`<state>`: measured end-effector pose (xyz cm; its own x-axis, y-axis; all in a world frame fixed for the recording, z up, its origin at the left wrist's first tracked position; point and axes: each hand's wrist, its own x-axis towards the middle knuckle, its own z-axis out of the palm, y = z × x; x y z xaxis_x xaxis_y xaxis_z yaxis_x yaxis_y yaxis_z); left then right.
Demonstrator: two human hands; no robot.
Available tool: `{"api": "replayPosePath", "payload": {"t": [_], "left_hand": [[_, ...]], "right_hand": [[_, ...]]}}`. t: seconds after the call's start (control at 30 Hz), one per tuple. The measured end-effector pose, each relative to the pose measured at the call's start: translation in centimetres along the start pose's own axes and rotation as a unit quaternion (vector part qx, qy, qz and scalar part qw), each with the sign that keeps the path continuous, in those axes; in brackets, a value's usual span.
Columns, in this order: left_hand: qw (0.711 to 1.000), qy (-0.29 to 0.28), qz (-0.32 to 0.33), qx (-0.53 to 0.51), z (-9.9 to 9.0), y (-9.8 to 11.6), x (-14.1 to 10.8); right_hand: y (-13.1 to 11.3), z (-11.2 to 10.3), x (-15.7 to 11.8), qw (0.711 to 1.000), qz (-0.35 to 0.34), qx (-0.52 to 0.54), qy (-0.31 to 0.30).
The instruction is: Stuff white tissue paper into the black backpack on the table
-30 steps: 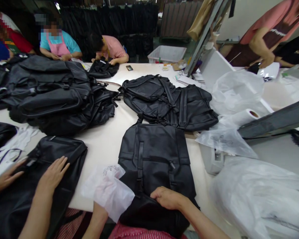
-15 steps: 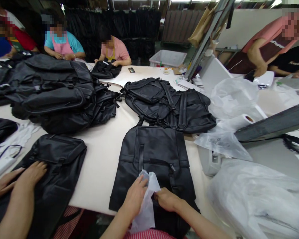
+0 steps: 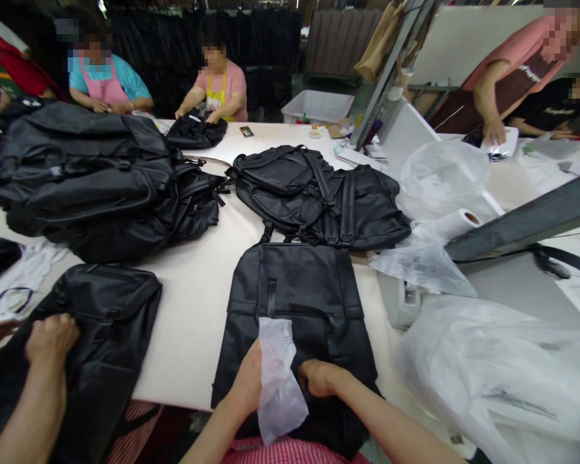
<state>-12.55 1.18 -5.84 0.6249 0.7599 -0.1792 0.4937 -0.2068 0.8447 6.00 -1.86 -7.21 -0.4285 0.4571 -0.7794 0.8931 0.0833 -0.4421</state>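
A black backpack lies flat on the table in front of me, its lower end towards my body. My left hand is closed on a thin, translucent white plastic bag, which hangs over its fingers and hides most of them. To the right of the bag, my right hand is curled against the lower part of the backpack. Its fingertips are tucked into the black fabric and cannot be seen.
At the left, a co-worker's hands rest on another black backpack. Piled black backpacks and more backpacks lie further back. Clear plastic bags, a plastic roll and a slanted metal post are at the right.
The plastic bag has shifted slightly left and now drapes in front of my left hand's fingers. My right hand stays at the backpack. A co-worker's hand at the left has curled up.
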Motion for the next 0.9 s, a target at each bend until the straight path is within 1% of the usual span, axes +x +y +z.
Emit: {"api": "replayPosePath", "payload": {"t": [0.03,0.1,0.17,0.27,0.4,0.53,0.63,0.77,0.9], "left_hand": [[0.999,-0.035,0.014,0.036,-0.1,0.4,0.0],[0.988,-0.103,0.014,0.113,-0.1,0.9,-0.1],[0.976,-0.13,-0.006,0.173,-0.1,1.0,-0.5],[0.975,-0.119,-0.02,0.185,0.1,0.3,-1.0],[0.978,-0.106,-0.022,0.178,0.4,-0.6,-1.0],[0.981,-0.083,-0.022,0.176,0.3,-0.1,-0.9],[0.981,-0.06,-0.016,0.183,0.0,0.7,-1.0],[0.982,-0.025,0.005,0.187,-0.4,1.1,-1.5],[0.977,-0.005,0.006,0.213,-0.9,1.1,-2.1]], "right_hand": [[-0.1,0.0,0.0,1.0,0.016,-0.016,0.017],[-0.4,0.0,-0.2,0.996,0.042,-0.05,0.055],[-0.7,0.1,-0.5,0.991,0.054,-0.085,0.087],[-1.0,0.4,-0.9,0.984,0.045,-0.131,0.109],[-1.1,1.5,-1.2,0.975,0.033,-0.169,0.143],[-0.9,2.2,-1.3,0.966,0.035,-0.173,0.187],[-0.6,2.4,-1.3,0.966,0.03,-0.163,0.198],[0.2,2.2,-1.4,0.969,0.011,-0.135,0.206],[1.5,0.8,-1.7,0.97,0.02,-0.091,0.226]]}}
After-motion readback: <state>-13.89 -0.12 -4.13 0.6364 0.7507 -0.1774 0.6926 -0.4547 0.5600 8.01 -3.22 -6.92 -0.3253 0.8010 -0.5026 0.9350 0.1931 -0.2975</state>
